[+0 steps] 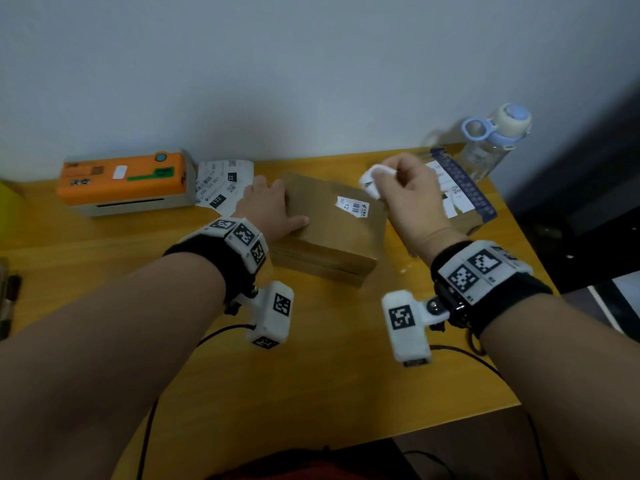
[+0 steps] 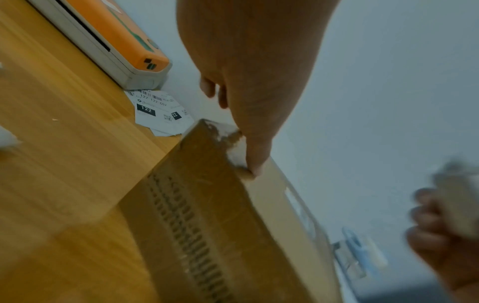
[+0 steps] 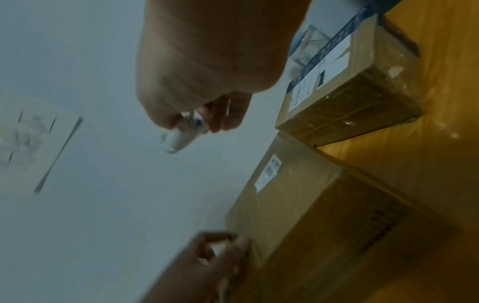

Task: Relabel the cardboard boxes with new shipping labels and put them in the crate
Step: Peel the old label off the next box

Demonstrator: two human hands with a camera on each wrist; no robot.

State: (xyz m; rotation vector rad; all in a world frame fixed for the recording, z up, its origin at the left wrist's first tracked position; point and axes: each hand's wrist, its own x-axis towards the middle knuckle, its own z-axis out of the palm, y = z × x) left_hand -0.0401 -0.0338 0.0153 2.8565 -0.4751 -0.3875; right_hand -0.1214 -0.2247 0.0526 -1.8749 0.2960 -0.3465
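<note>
A brown cardboard box [image 1: 329,233] lies on the wooden table [image 1: 311,358], with a torn scrap of old label [image 1: 353,206] stuck on its top. My left hand [image 1: 273,206] grips the box's left end, thumb on top [image 2: 255,164] and fingers curled over the far edge. Above the box's right end, my right hand [image 1: 398,188] pinches a curled white strip of peeled label [image 1: 375,180], also seen in the right wrist view [image 3: 178,139]. A second box [image 1: 457,195] with a white label and blue tape sits to the right. No crate is in view.
An orange and grey label printer [image 1: 128,183] stands at the back left, with printed shipping labels [image 1: 225,185] lying beside it. A clear water bottle [image 1: 495,140] with a blue lid stands at the back right corner. The wall runs close behind the table.
</note>
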